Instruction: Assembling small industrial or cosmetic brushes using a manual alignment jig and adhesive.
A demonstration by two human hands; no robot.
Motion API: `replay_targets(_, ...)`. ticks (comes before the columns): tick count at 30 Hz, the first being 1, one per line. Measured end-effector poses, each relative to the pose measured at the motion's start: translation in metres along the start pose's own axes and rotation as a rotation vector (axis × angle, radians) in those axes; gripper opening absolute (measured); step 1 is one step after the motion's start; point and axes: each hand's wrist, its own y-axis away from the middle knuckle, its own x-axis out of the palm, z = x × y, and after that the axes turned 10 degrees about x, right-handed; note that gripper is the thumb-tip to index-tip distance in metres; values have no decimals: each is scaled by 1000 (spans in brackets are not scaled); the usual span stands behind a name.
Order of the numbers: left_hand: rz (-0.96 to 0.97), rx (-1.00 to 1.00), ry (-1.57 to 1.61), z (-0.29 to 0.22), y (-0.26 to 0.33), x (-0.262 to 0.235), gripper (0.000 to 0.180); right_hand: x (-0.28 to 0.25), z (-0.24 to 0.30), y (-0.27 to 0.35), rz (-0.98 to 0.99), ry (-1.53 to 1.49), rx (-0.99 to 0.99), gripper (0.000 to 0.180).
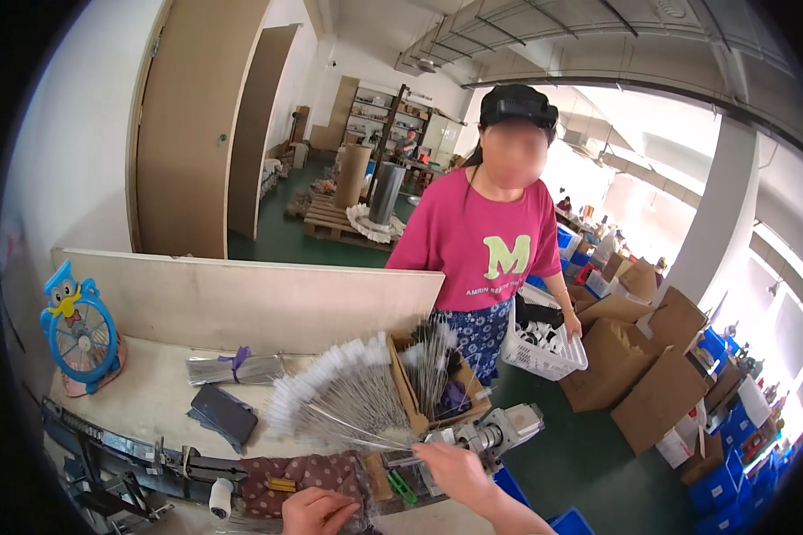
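Many thin wire-stemmed brushes (343, 406) with white tufted ends lie fanned out on the workbench, their bare stems converging toward my right hand (453, 468). At those stem ends, the fingertips of that hand are pinched on a brush stem. My left hand (319, 511) is low in the view, over the front of a dotted brown cushion (303, 473). Its fingers are drawn together, and whatever they may hold is too small to make out. Just beyond my right hand stands a silver metal machine part (500, 434). A green-handled tool (401, 487) lies between my hands.
A cardboard box (406, 383) of wire pieces stands behind the brushes. Left are a tied wire bundle (236, 367), a dark phone-like slab (223, 415), a blue toy-shaped fan (82, 330) and a white spool (221, 497). Across the bench, a person holds a white basket (544, 355) near open cartons (611, 357).
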Motion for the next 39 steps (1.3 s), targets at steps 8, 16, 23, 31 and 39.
replay_targets(8,-70,-337,104,0,21,-6,14,69,17,-35,66,-83,-62,20)
replay_targets(16,62,-478,29,7,42,-8,15,81,10,-40,174,3,-38,17)
replay_targets(23,56,-465,57,-6,29,-9,16,60,8,-43,406,52,26,19)
replay_targets(31,48,-644,83,-1,64,-26,15,43,19,-57,681,-92,-23,23)
replay_targets(39,-232,-996,396,17,87,-42,24,87,93,-81,524,-324,-369,12)
